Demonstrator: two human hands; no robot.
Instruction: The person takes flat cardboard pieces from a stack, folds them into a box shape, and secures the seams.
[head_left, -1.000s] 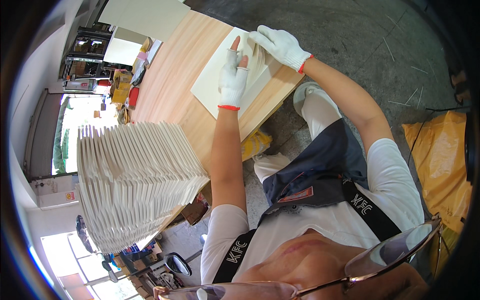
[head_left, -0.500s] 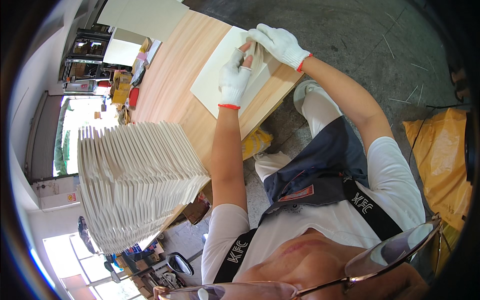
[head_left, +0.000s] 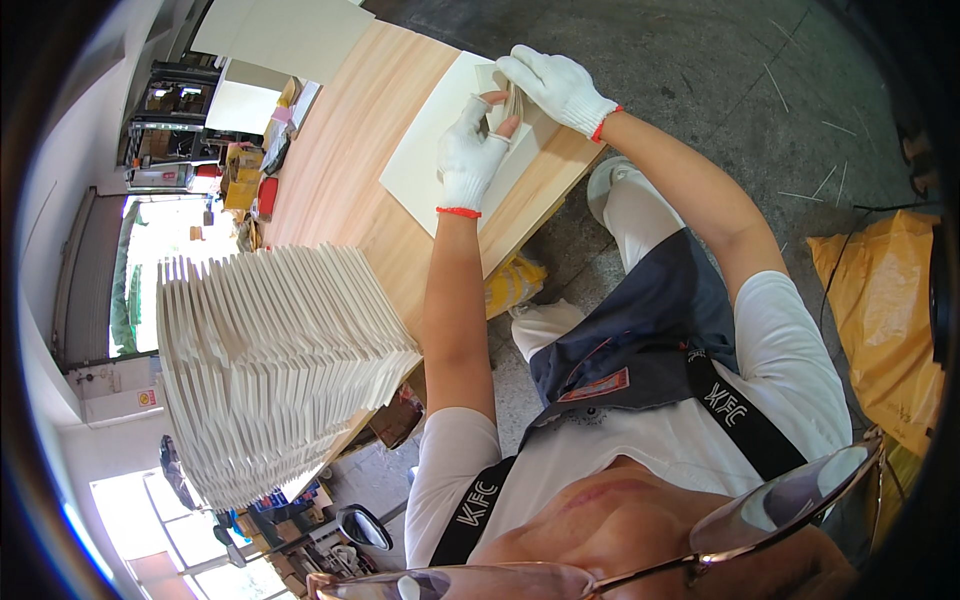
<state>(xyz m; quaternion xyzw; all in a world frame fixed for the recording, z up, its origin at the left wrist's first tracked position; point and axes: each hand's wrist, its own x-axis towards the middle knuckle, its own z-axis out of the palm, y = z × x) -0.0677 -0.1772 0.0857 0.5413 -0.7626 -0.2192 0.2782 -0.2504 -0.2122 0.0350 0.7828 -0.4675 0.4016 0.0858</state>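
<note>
Head view: both gloved hands work at the far edge of the white sheet (head_left: 425,170) on the wooden table (head_left: 340,140), left hand (head_left: 468,155) and right hand (head_left: 555,85) pinching one small folded paper piece (head_left: 513,100) between fingertips. Risk: a gloved pinch may slip, creasing it crooked. Near the sheet, a tall fanned white stack (head_left: 270,365) could topple; beyond the sheet, a yellow bag (head_left: 880,300) lies on the floor.

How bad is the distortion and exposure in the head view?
Head view: heavy fisheye, the wooden table edge bows and a dark vignette rings the frame; the doorway at left is blown out; both gloved hands, left hand and right hand, are sharp and evenly lit.
</note>
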